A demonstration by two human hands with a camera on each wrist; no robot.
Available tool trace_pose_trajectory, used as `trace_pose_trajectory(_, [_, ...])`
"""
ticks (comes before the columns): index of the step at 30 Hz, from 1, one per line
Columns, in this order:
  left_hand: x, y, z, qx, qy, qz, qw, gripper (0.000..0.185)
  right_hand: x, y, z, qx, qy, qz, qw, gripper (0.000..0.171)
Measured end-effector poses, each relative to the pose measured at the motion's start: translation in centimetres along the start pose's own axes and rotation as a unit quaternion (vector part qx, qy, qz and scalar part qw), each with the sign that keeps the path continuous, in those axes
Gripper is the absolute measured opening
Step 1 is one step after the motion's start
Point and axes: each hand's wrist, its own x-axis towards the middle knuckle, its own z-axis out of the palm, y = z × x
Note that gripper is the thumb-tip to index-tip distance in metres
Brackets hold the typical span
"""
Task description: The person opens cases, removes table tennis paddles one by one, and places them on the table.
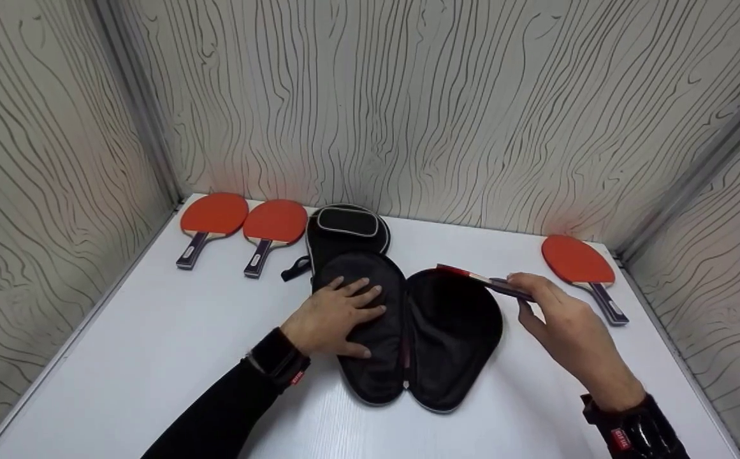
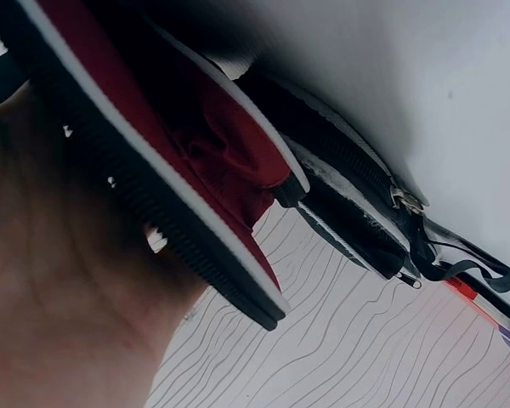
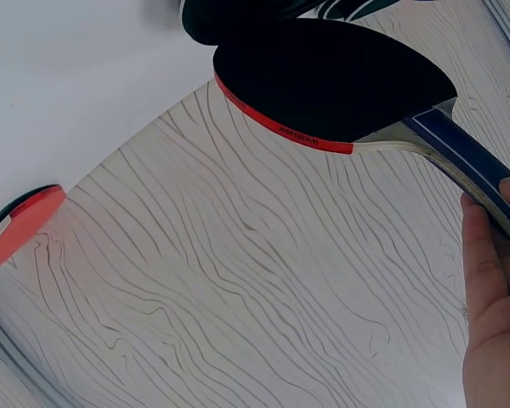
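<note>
A black zippered paddle case point(image 1: 452, 344) lies unfolded on the white table. My left hand point(image 1: 334, 319) rests on its left half with fingers spread. In the left wrist view, dark red fabric point(image 2: 229, 136) shows between the case's white-piped edges. My right hand point(image 1: 564, 325) pinches the handle of a table tennis paddle point(image 3: 323, 81), its thumb on one side and its fingers on the other. That paddle is tilted nearly edge-on over the top of the case's right half. Its black face shows in the right wrist view, with a red edge below.
Two red paddles, one at the far left point(image 1: 217, 213) and one beside it point(image 1: 277, 222), lie at the back. Another red paddle point(image 1: 577, 260) is at the right. A second black case point(image 1: 347, 223) lies partly under the unfolded one. Patterned walls point(image 1: 370, 115) border the table.
</note>
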Motion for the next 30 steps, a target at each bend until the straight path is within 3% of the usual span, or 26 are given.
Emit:
trace_pose_trajectory(14, [0.0,0.1,0.0,0.016,-0.010,-0.007,0.9998,0.088,-0.4,1.9,-0.9,-0.023,0.012,0.031,0.999,0.073])
trace_pose_trajectory(30, [-0.1,0.2,0.0,0.004,-0.008,-0.005,0.9999,0.087,-2.0,4.4,-0.2,-0.043,-0.042,0.083,0.995,0.065])
